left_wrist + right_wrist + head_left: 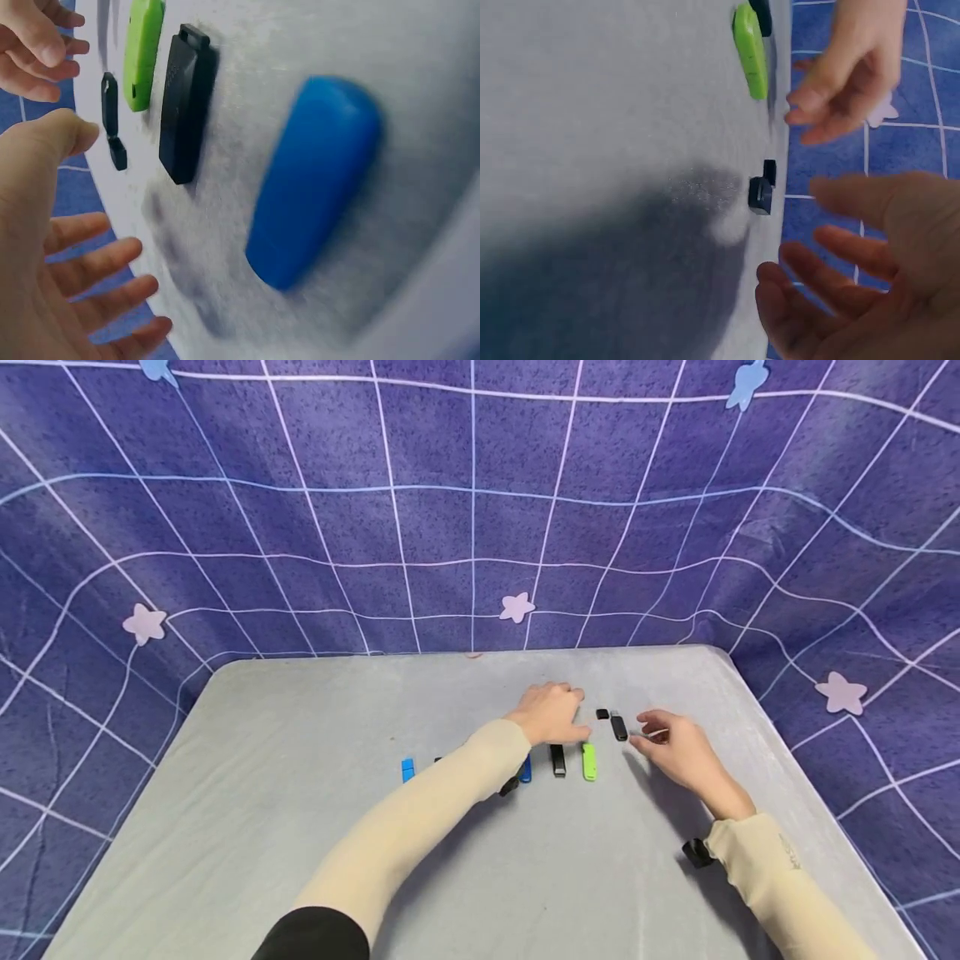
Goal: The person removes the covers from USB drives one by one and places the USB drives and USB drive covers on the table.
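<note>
Both hands loose, fingers spread, holding nothing: left hand [551, 712] above green stick [589, 761], right hand [678, 750] beside small black stick [618, 727] on worktop [300, 793].

No readable text, labels, brands or numbers, faint sleeve [787, 853] marking too small to read

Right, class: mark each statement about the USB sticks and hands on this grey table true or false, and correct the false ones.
1. A green stick lies on the table. True.
2. The right hand grips the green stick. False: it holds nothing, fingers loose, near a small black stick.
3. A black stick lies between the green one and a dark blue one. True.
4. The left hand rests in a red bowl. False: it is over the table by the sticks; there is no bowl.
</note>
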`<state>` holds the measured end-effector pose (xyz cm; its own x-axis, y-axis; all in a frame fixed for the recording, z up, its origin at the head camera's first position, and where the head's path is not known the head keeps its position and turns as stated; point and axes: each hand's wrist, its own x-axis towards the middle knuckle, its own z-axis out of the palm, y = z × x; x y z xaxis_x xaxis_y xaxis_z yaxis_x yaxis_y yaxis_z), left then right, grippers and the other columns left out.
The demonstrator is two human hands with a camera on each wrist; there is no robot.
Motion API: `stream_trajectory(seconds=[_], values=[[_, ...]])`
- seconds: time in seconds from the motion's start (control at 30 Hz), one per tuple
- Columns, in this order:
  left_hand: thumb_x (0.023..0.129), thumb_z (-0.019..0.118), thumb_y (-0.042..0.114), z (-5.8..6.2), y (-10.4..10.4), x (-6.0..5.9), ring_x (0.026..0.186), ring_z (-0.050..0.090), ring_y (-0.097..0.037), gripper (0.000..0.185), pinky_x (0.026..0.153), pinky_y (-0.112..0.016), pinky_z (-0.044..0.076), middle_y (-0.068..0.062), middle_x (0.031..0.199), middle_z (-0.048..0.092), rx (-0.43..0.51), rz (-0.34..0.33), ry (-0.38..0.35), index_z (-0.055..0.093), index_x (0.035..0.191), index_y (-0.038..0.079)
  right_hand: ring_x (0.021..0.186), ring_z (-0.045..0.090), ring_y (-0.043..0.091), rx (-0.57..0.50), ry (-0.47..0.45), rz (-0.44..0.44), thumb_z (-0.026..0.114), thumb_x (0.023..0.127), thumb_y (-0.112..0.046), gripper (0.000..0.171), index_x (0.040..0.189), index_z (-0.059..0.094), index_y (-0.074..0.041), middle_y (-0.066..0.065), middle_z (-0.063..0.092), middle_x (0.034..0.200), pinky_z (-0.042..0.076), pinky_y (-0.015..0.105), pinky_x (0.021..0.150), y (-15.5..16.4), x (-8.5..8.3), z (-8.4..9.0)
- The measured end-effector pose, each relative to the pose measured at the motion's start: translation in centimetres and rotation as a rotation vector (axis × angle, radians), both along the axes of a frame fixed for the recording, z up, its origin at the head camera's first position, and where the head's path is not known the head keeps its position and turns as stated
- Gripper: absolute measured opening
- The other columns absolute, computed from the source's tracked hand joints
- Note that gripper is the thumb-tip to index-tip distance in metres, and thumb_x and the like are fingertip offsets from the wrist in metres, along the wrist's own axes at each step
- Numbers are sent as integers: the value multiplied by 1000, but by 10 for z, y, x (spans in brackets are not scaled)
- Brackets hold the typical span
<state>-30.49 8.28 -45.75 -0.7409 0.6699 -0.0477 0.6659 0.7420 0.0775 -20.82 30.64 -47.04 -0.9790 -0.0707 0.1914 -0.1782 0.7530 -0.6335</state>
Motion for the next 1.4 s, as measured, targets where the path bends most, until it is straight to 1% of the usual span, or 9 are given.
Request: stream_trajectory(seconds=[0.13,0.27,0.4,0.57,0.67,0.83,1.03,1.17,1.4], values=[[93,60,63,1,-19,6,126,60,-26,73,101,-47,52,-6,139,62,10,39,-43,54,146,15,96,72,45,14,75,21,77,91,-16,43,125,64,5,29,72,109,59,56,83,-6,12,1],[92,58,67,3,-37,15,137,52,-31,81,109,-54,45,-9,151,53,37,87,-66,47,153,15,110,67,49,31,89,21,78,90,-21,56,136,57,5,32,68,122,57,59,88,-13,24,3],[92,55,70,5,-55,28,140,49,-31,84,110,-56,44,-9,153,51,69,124,-64,44,155,16,118,61,53,53,60,23,79,90,-27,73,146,47,6,34,60,134,51,63,96,-18,36,4],[91,58,70,8,-74,45,144,42,-32,85,111,-56,42,-10,152,51,131,150,-25,44,155,16,132,50,54,64,38,6,79,89,-33,81,151,42,5,35,52,144,40,65,109,-24,50,4],[90,59,69,6,-84,57,145,41,-36,85,111,-57,41,-11,149,53,182,154,-22,45,155,16,133,49,54,70,48,-12,80,88,-34,83,151,43,4,35,51,145,38,65,111,-27,57,3],[88,61,68,3,-104,78,149,36,-42,85,117,-61,34,-10,149,53,281,188,-28,45,154,17,133,49,54,62,103,-29,82,86,-32,84,151,43,5,35,51,145,38,65,110,-37,64,3],[86,65,67,2,-135,101,150,35,-42,86,119,-61,31,-6,149,54,376,244,17,45,154,19,136,46,53,44,123,-43,84,83,-33,89,151,41,5,34,48,148,37,66,111,-54,73,4],[84,68,66,2,-156,116,149,34,-46,88,118,-63,30,-6,148,54,392,285,70,44,155,20,138,44,54,55,125,-35,85,82,-36,93,153,39,5,35,46,150,35,67,113,-66,77,4],[82,71,66,3,-184,140,149,32,-50,95,118,-66,29,-15,151,50,396,350,134,43,156,13,141,37,58,69,83,-27,85,82,-37,98,155,35,4,37,39,153,32,70,113,-81,84,-1]])
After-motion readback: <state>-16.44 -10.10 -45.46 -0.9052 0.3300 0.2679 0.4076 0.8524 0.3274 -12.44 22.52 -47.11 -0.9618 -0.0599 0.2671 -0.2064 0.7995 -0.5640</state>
